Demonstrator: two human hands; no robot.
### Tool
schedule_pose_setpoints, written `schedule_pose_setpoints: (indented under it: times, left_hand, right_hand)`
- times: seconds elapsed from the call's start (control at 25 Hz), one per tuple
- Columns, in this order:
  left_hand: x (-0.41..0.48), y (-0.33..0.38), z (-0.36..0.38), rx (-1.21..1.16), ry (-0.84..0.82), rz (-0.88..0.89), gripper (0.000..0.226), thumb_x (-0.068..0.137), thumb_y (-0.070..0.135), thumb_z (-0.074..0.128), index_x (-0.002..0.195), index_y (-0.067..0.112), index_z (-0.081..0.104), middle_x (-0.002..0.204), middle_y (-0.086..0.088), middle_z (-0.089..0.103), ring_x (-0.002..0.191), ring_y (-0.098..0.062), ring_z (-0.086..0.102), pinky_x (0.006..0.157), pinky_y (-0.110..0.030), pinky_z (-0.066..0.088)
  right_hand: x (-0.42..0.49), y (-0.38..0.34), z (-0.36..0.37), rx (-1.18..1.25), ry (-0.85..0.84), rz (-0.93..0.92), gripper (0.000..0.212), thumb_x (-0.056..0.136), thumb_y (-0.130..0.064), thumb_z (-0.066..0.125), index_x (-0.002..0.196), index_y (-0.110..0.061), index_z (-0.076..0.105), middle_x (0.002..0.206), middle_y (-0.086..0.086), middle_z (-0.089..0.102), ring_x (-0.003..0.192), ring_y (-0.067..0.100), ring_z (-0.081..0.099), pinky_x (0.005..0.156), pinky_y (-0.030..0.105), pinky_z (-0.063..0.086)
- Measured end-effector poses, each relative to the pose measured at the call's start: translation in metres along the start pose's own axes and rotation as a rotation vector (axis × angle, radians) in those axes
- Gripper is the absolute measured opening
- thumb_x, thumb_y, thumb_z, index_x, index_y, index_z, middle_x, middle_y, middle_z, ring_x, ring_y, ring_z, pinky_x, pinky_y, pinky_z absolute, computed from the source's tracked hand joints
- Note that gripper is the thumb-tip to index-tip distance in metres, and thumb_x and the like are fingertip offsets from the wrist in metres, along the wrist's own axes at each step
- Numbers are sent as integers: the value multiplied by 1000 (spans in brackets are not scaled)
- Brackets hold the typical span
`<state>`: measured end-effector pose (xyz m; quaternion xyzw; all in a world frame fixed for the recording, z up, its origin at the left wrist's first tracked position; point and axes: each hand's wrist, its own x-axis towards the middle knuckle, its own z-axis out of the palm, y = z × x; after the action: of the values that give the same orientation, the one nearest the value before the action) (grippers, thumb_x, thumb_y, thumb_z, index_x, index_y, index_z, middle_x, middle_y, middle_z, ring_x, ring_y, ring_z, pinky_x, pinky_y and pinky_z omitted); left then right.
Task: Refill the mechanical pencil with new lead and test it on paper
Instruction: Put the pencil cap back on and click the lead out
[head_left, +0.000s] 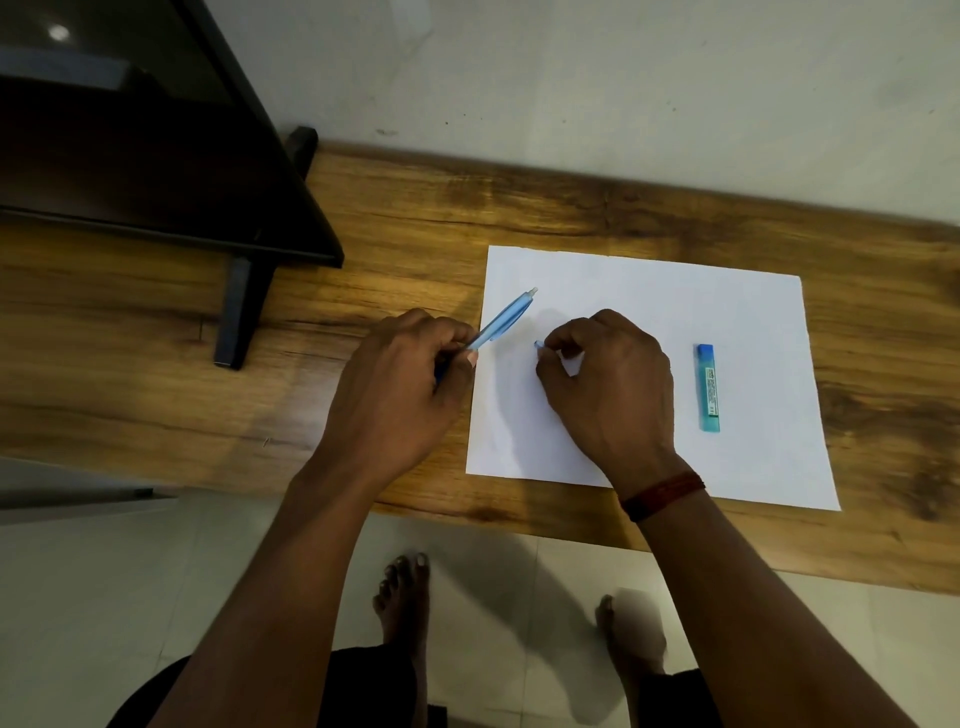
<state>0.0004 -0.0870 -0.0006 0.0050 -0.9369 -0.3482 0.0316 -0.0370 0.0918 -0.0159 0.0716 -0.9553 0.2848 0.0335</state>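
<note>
Pencil (506, 318) in left hand (402, 379); cap (538, 344) in right hand (608, 379)

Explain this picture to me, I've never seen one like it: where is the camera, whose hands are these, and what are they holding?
There is no machine here, only a person. The one picture comes from a camera worn on the head, looking down, so you see both hands and, lower down, bare feet. The left hand grips a blue pencil. The right hand pinches a tiny blue bit, too small to identify, over a white paper. A blue lead case lies on the paper to the right. The paper rests on a wooden table, beside a dark stand.
</note>
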Motion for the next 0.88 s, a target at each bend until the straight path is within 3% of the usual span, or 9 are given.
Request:
schedule_pose_setpoints:
  times: [0.12,0.16,0.32,0.44,0.64,0.88]
  left_hand:
    - [2,4,2,-3,3,7,21,91,24,59,109,20,68,92,2,65,80,-14,59,68,-39,53]
    - [3,5,4,-5,3,13,21,91,24,59,109,20,68,92,1,66,80,-14,59,68,-40,53]
    - [4,10,8,1,-8,27,20,91,24,59,108,19,69,89,2,65,78,-14,58,66,-39,53]
    - [4,13,11,12,-16,38,19,91,23,59,108,20,68,87,2,64,78,-14,56,66,-38,51]
    - [6,21,17,-15,-16,35,20,90,21,61,108,19,68,90,3,64,80,-14,57,67,-34,51]
    - [11,31,28,-29,-27,37,20,90,23,60,109,21,67,92,4,65,80,-12,55,66,-28,47]
  right_hand:
    - [7,1,-7,178,28,127,13,85,-31,70,85,-19,74,83,-8,71,68,3,59,68,-1,34]
    - [10,3,-10,267,47,189,10,83,-31,71,82,-22,74,79,-12,70,64,2,60,66,-1,39]
    - [15,11,-25,669,56,421,8,79,-25,77,87,-23,76,81,-8,75,67,9,67,61,22,54]
    - [17,15,-32,805,38,467,12,80,-18,76,91,-22,76,87,-5,76,73,14,68,55,23,51]
    - [17,20,-40,972,11,478,18,87,-8,67,100,-19,73,91,0,74,75,14,68,59,22,53]
    - [15,28,-49,1003,48,475,16,92,-14,61,105,-12,71,100,6,72,80,17,71,64,25,56]
